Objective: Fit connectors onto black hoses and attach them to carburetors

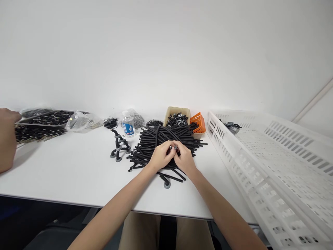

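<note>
My left hand [161, 155] and my right hand [185, 159] meet above a heap of black tubes [148, 140], fingers pinched together. A small grey part [175, 147] shows between the fingertips; its exact kind is too small to tell. Both hands appear to grip it, with the fingers hiding most of it. Near the table's front, below the hands, a short black piece with a grey ring-shaped end [167, 184] lies on the white surface. Left of the heap stands a cluster of similar black pieces with grey ends [118, 147].
A large white slatted crate [241, 163] fills the right side. Behind the heap are a beige bin [167, 111] of small parts, an orange basket [199, 121] and a clear bottle [128, 125]. Another person's hand [6, 139] is at far left, beside trays of black parts [49, 119].
</note>
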